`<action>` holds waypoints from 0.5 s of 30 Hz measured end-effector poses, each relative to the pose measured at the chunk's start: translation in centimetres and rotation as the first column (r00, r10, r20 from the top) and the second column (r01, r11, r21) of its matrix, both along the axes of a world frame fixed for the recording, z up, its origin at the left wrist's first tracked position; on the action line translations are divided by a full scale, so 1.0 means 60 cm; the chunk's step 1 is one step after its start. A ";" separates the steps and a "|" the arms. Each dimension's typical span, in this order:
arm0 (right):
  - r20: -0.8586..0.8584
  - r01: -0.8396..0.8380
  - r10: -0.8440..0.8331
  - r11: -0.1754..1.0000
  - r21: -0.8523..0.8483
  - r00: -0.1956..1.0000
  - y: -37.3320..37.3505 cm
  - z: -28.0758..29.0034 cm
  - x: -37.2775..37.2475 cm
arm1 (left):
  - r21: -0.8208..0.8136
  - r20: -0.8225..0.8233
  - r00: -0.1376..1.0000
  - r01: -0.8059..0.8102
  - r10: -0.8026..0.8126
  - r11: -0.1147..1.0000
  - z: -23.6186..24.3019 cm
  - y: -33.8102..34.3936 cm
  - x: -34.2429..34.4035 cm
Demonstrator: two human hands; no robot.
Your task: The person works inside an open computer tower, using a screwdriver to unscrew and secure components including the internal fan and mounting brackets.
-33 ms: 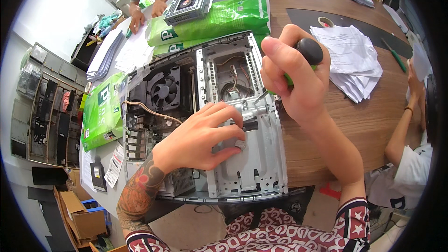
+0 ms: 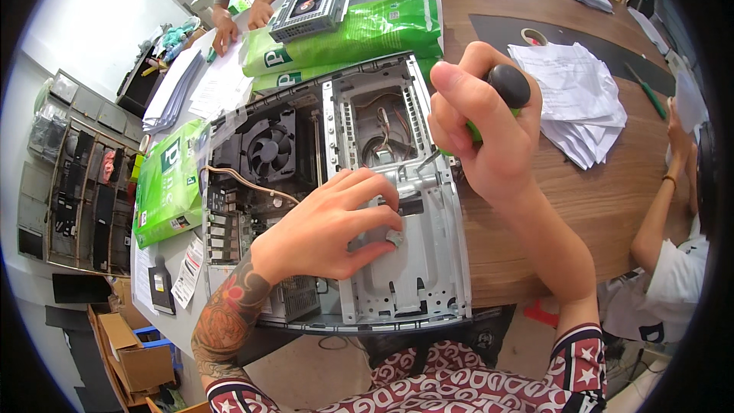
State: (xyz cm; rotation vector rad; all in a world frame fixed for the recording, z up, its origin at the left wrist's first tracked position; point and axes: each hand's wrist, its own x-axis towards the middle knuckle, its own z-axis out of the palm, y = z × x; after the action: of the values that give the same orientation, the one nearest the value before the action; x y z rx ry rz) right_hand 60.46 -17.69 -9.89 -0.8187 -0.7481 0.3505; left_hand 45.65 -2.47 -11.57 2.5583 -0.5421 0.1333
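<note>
A desktop computer case [image 2: 451, 275] lies open before me, its fan [image 2: 269, 151] and wiring exposed. My right hand [image 2: 489, 126] is closed around a screwdriver [image 2: 508, 86] with a black-ended, green handle. Its shaft slants down to the left, toward the silver drive bracket [image 2: 440, 241]; the tip is hard to make out. Over that metal bracket lies my left hand [image 2: 332, 222], fingers curved. Between its thumb and index fingertip shows a small greyish lump [image 2: 394, 238], too small to name. A beige cable [image 2: 252, 180] runs beneath the left hand.
Green plastic packages [image 2: 367, 30] lie behind the case, carrying a metal drive unit [image 2: 310, 6]. Another green package [image 2: 168, 183] is at left. Paper stacks [image 2: 569, 92], a tape roll [image 2: 534, 36] and a green-handled tool [image 2: 650, 95] lie right. Other people's hands [image 2: 225, 34] work across the table.
</note>
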 end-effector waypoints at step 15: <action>0.049 0.037 -0.037 0.999 -0.015 0.998 0.008 -0.009 -0.003 | 0.013 0.093 0.994 -0.063 0.062 0.998 0.005 0.008 0.001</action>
State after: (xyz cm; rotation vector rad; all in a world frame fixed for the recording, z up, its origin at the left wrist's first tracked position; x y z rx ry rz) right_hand 60.26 -17.18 -10.46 -0.8578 -0.7756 0.3046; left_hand 45.70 -1.99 -11.24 2.5956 -0.4996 0.2715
